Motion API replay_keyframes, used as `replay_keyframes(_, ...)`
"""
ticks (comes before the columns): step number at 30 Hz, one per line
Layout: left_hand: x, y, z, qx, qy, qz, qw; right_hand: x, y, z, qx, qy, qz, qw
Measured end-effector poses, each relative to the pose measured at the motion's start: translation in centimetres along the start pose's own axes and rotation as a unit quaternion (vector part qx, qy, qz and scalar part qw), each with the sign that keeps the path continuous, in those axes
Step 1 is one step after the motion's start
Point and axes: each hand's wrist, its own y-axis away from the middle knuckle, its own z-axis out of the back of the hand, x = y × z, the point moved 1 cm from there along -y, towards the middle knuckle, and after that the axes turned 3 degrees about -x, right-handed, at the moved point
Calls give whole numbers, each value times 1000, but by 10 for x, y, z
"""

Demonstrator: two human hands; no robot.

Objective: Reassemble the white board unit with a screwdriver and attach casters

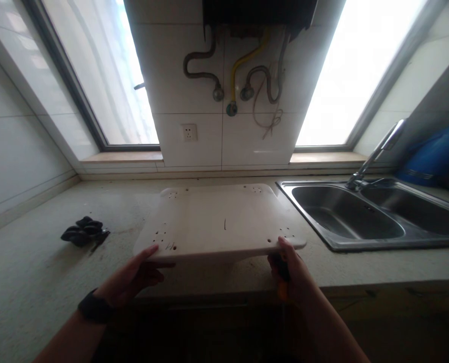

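Note:
A flat white plastic board [220,219] with small screw holes near its corners hangs just above the countertop [31,282], its near edge raised. My left hand [135,275] grips the board's near left corner, thumb on top and fingers underneath. My right hand [290,269] grips the near right corner the same way. An orange-and-black handled tool [282,285] is tucked in my right hand below the board; its tip is hidden. A black watch sits on my left wrist [93,306].
A small black plastic part [84,232] lies on the counter at left. A double steel sink [364,214] with a tap [375,154] is at right, a blue bag [434,154] behind it. Pipes, hoses and a wall socket [189,132] are on the tiled wall.

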Motion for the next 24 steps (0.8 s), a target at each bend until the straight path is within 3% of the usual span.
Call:
replay_keyframes(9,-2,-1,4,60,-20,0,998,-1,1,4,5,14,6,1000)
replay_keyframes(14,-13,9,22,67,-126,-32,989,-4,9,16,28,18,34,999)
replay_keyframes(16,-24,14,40,41,-176,-54,982,-3,15,27,15,46,21,999)
replay_keyframes(19,-43,18,82,-23,-257,-83,963,7,23,48,14,81,18,996)
replay_keyframes(21,-54,19,117,-110,-309,-129,936,20,27,63,15,108,23,994)
replay_keyframes(24,-61,14,168,-264,-363,-224,865,44,30,82,-17,159,45,986)
